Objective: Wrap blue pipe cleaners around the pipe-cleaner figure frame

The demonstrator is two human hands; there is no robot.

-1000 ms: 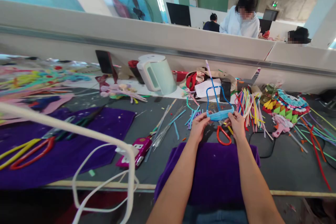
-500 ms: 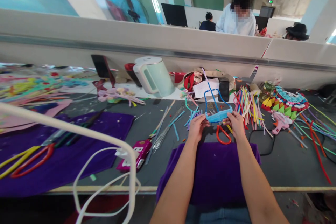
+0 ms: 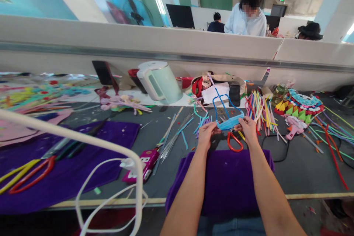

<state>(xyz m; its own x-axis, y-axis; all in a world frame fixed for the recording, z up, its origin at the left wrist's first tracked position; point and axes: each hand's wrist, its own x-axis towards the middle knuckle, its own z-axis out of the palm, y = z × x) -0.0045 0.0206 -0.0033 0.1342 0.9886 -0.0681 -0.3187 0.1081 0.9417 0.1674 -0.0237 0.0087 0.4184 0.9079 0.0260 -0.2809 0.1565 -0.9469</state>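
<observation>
Between my two hands a blue pipe-cleaner piece (image 3: 231, 122) is stretched, held just above the table. It has a light-blue flat band at the bottom; darker blue stems loop upward from it, and one stem ends in purple. My left hand (image 3: 207, 134) pinches the band's left end. At its right end the fingers of my right hand (image 3: 249, 128) are closed. Right below, scissors (image 3: 235, 150) with a red and a yellow handle lie on the table, partly hidden. A folded purple cloth (image 3: 229, 180) lies under my forearms.
Left of my hands are thin wires (image 3: 172, 143), a magenta power bank (image 3: 143, 166) and a white cable (image 3: 140, 191). A kettle (image 3: 163, 81) stands behind. To the right lie bundled pipe cleaners (image 3: 261, 112) and a pink glue gun (image 3: 294, 127). People sit beyond the partition (image 3: 166, 40).
The whole view has shifted slightly, with the background moving a little left. Both hands keep their hold on the blue piece, which has barely moved.
</observation>
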